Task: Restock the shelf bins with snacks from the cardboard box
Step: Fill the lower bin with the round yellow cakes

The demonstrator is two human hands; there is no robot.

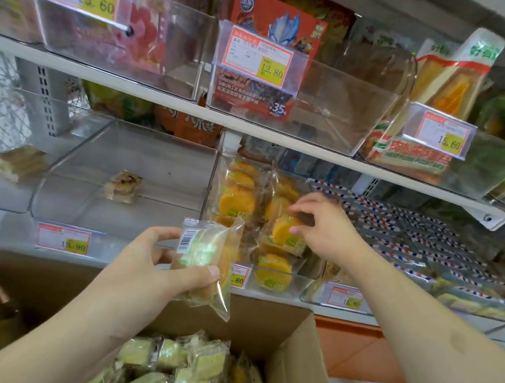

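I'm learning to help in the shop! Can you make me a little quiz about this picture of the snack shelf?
1. True or false: the left hand holds a wrapped snack above the cardboard box.
2. Where is the right hand reaching?
A. Into the bin of orange cakes
B. Into the box
C. Up to the top shelf
3. Fill in: the yellow price tag on the clear bin with the red card pack reads ____.

Key:
1. True; its grip is round the packet.
2. A; its fingers touch a cake packet there.
3. 12.80
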